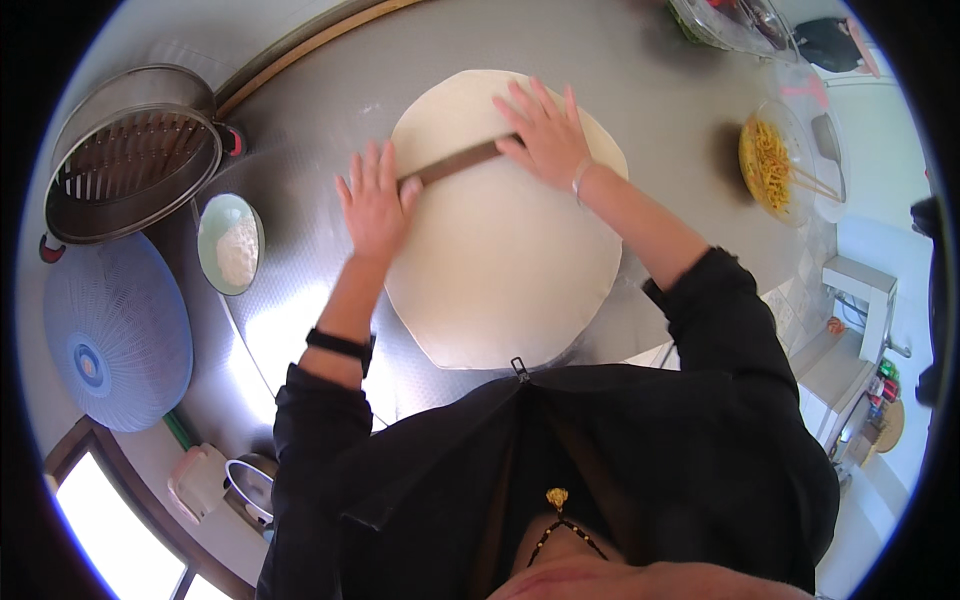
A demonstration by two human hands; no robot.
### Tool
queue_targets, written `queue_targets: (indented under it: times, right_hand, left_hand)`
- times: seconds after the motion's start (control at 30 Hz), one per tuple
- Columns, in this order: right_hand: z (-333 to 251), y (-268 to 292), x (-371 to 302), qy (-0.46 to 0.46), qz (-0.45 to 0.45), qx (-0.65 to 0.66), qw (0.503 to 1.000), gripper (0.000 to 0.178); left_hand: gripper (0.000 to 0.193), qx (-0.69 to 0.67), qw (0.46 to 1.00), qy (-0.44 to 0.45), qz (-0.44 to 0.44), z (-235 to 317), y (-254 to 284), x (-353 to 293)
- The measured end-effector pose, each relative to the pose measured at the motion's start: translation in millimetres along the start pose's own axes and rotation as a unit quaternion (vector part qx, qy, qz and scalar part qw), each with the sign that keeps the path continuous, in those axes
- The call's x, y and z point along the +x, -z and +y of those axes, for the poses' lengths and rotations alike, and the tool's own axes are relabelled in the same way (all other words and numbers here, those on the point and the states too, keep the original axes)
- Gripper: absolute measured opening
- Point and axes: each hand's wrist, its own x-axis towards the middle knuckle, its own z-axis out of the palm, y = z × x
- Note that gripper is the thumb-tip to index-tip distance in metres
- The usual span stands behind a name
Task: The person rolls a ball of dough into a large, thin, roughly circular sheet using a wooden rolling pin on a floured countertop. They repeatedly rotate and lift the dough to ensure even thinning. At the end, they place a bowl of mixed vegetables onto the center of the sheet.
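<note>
A large, thin round sheet of dough (510, 260) lies on the metal worktop, its near edge close to my body. Across its far half slants a brown rolling pin (460, 163), of which only the middle stretch shows between my hands. My left hand (376, 205) is at the pin's left end, by the dough's left edge, fingers spread and pointing away from me. Over the right end lies my right hand (550, 140), a little farther off, also with fingers stretched out. Both palms hide the pin's ends.
On the left stand a green bowl of white flour (237, 250), a steamer pot (135, 160) with a slotted insert and a blue mesh cover (120, 335). Far right holds a glass bowl of yellow shredded food (768, 165) with chopsticks. A clear container (735, 25) sits beyond.
</note>
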Motion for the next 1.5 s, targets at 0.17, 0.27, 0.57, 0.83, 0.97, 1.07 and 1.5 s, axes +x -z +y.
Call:
queue_targets:
  times: [0.17, 0.27, 0.57, 0.83, 0.97, 1.07, 1.5]
  right_hand:
    - [24.1, -21.6, 138.1, -0.143, 0.129, 0.014, 0.981, 0.063]
    - [23.9, -30.8, 123.3, -0.183, 0.17, 0.027, 0.968, 0.069]
    - [2.3, 61.5, -97.9, 0.0, -0.226, 0.096, 0.969, 0.072]
    - [-1.0, -11.4, -70.2, -0.009, 0.027, 0.03, 0.999, 0.074]
    - [-6.1, 21.9, -197.9, 0.09, -0.157, 0.047, 0.982, 0.079]
    - [-7.4, 51.8, -215.8, 0.103, -0.192, 0.096, 0.971, 0.078]
    - [-43.8, 8.3, -245.3, 0.063, -0.003, 0.054, 0.997, 0.087]
  left_hand:
    - [0.065, 0.04, 0.992, 0.077, 0.094, -58.5, -24.0, 140.4]
    - [0.069, 0.032, 0.995, 0.02, 0.096, -49.4, -18.0, 129.7]
    - [0.045, -0.13, 0.974, -0.147, -0.116, 23.6, 66.4, -89.3]
    - [0.074, 0.042, 0.998, 0.042, 0.026, 62.7, 18.9, -78.7]
    - [0.087, -0.025, 0.994, 0.001, -0.109, 101.9, 43.8, -210.5]
    - [0.077, -0.089, 0.991, 0.005, -0.102, 119.8, 74.5, -232.2]
    - [0.076, 0.023, 0.99, 0.097, -0.096, 143.4, 23.5, -215.7]
